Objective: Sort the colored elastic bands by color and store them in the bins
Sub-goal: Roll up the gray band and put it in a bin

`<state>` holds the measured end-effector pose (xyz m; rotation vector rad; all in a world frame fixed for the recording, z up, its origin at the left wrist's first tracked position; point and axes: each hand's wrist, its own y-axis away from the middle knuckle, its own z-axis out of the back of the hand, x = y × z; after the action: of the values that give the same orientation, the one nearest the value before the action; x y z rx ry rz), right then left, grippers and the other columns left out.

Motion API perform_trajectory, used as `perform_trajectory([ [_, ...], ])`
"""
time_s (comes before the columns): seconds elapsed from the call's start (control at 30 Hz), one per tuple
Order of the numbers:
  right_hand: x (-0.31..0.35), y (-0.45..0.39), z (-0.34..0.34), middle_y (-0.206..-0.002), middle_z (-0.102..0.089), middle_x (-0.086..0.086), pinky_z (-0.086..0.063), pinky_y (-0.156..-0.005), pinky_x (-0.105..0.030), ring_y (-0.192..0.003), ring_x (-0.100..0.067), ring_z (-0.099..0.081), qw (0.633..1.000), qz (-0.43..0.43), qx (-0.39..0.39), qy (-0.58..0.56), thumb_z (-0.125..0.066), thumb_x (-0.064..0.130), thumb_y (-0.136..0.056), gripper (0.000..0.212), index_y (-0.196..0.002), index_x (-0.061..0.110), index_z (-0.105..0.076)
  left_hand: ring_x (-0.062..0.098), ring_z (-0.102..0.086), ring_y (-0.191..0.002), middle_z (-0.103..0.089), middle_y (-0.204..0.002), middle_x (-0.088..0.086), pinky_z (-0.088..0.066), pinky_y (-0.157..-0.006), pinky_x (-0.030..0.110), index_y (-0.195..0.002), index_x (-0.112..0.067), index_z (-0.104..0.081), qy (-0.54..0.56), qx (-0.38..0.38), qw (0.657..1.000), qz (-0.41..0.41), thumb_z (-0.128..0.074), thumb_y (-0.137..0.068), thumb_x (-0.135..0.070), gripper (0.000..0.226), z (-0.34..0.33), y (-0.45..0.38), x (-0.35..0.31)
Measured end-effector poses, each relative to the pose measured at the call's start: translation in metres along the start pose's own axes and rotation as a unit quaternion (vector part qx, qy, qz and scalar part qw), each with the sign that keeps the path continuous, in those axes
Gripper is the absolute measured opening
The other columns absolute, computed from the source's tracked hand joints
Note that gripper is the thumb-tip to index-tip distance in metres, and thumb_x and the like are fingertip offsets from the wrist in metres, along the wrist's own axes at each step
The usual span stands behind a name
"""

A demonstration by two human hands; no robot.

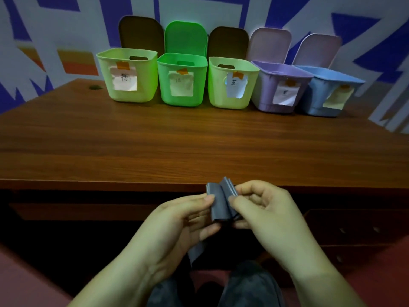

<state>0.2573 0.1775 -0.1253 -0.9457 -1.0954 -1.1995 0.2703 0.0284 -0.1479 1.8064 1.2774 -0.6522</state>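
Pinching a folded, flat grey elastic band [221, 200] between them, the left hand [177, 220] and right hand [265, 209] hold it just before the brown wood-grain desk [199, 140], fingers curled around its pleats, probably bundling it before choosing among five labelled plastic bins [182, 79]

bins [182, 79]: 5 | lids [186, 37]: 5 | paper labels [181, 83]: 5 | grey bands [221, 202]: seemingly 1

Both hands below front edge of wood desk [199, 138]: left hand [177, 222] & right hand [265, 216] pinch a folded grey band [221, 202] btwn them. 5 open bins at desk's far edge: yellow-green bin [128, 94], green bin [181, 96], 2nd yellow-green bin [230, 98], purple bin [265, 98], blue bin [314, 103], each w/ paper label
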Motion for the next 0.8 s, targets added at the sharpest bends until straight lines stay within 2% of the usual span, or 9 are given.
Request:
perform_trajectory([
  [0.13,-0.006,-0.002,-0.003,-0.070,-0.072,-0.001,-0.056,-0.059,-0.026,-0.066,-0.013,-0.070,0.999,0.023,-0.021,0.013,-0.071,0.018,-0.078,0.003,-0.078,0.017,-0.069,0.011,-0.068,-0.064,-0.073,-0.083,0.012,-0.055,-0.058,0.018,-0.086,-0.005,-0.077,0.007,-0.018,1.000,-0.021,-0.064,-0.064,-0.014,0.027,-0.006,0.006,0.003],
  [0.27,-0.006,-0.006,-0.007,-0.072,-0.072,-0.003,-0.051,-0.053,-0.019,-0.066,-0.012,-0.070,1.000,0.008,0.003,-0.017,-0.069,0.014,-0.081,0.006,-0.077,0.017,-0.071,0.008,-0.065,-0.057,-0.071,-0.075,0.010,-0.053,-0.052,0.018,-0.079,-0.007,-0.077,0.029,-0.045,0.998,-0.025,-0.068,-0.060,-0.015,0.023,-0.001,0.006,0.003],
  [0.33,-0.004,-0.010,-0.008,-0.072,-0.072,-0.004,-0.051,-0.052,-0.019,-0.065,-0.011,-0.069,1.000,0.004,0.004,-0.021,-0.069,0.015,-0.081,0.007,-0.075,0.017,-0.072,0.009,-0.064,-0.056,-0.070,-0.073,0.010,-0.054,-0.051,0.018,-0.079,-0.005,-0.075,0.041,-0.053,0.997,-0.030,-0.068,-0.058,-0.015,0.024,-0.001,0.007,0.001],
  [0.5,-0.010,-0.011,-0.003,-0.066,-0.067,-0.001,-0.052,-0.053,-0.023,-0.056,-0.005,-0.060,0.998,0.034,-0.052,0.032,-0.069,0.018,-0.081,0.012,-0.069,0.018,-0.070,0.010,-0.061,-0.052,-0.064,-0.063,0.005,-0.054,-0.051,0.019,-0.076,-0.008,-0.067,0.054,-0.087,0.994,-0.033,-0.067,-0.055,-0.015,0.022,-0.002,0.007,0.000],
  [0.67,-0.001,-0.009,0.003,-0.068,-0.067,-0.003,-0.054,-0.058,-0.036,-0.056,-0.013,-0.060,0.994,0.069,-0.068,0.050,-0.069,0.018,-0.080,0.011,-0.070,0.024,-0.069,0.010,-0.060,-0.049,-0.063,-0.062,0.007,-0.053,-0.048,0.019,-0.074,-0.007,-0.065,0.052,-0.089,0.994,-0.035,-0.067,-0.055,-0.013,0.021,-0.005,0.006,-0.002],
  [0.73,0.001,-0.008,0.000,-0.068,-0.068,-0.004,-0.053,-0.055,-0.035,-0.055,-0.015,-0.061,0.994,0.079,-0.060,0.047,-0.069,0.018,-0.080,0.013,-0.072,0.028,-0.069,0.010,-0.060,-0.050,-0.063,-0.062,0.007,-0.053,-0.049,0.019,-0.075,-0.007,-0.066,0.054,-0.090,0.994,-0.037,-0.066,-0.055,-0.013,0.021,-0.007,0.005,0.000],
  [0.8,0.002,-0.006,-0.004,-0.067,-0.069,-0.004,-0.053,-0.055,-0.034,-0.055,-0.019,-0.063,0.995,0.081,-0.046,0.044,-0.069,0.018,-0.081,0.011,-0.071,0.025,-0.069,0.011,-0.061,-0.054,-0.065,-0.066,0.009,-0.053,-0.049,0.019,-0.081,-0.005,-0.068,0.054,-0.085,0.994,-0.038,-0.066,-0.056,-0.014,0.027,-0.009,0.004,0.002],
])
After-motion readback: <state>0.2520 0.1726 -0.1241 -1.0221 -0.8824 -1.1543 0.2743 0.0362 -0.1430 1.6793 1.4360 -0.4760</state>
